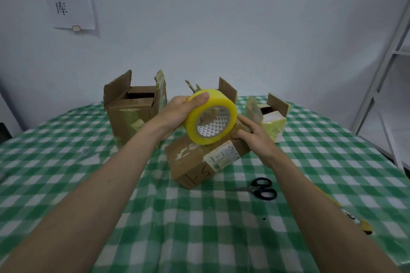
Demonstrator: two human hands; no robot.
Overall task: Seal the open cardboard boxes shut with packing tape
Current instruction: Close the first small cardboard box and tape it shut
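Left hand [177,108] is wrapped around the fat yellow tape roll [210,117], held right above the closed cardboard box [199,162] that the right hand [255,137] grips at its far edge; roll's probably light, stiff and a bit slick, so hold the rim.

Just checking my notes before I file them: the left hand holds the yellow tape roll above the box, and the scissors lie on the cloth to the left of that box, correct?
Not quite: the head view shows the scissors right of the box, on the cloth. The left hand does hold the tape roll above it.
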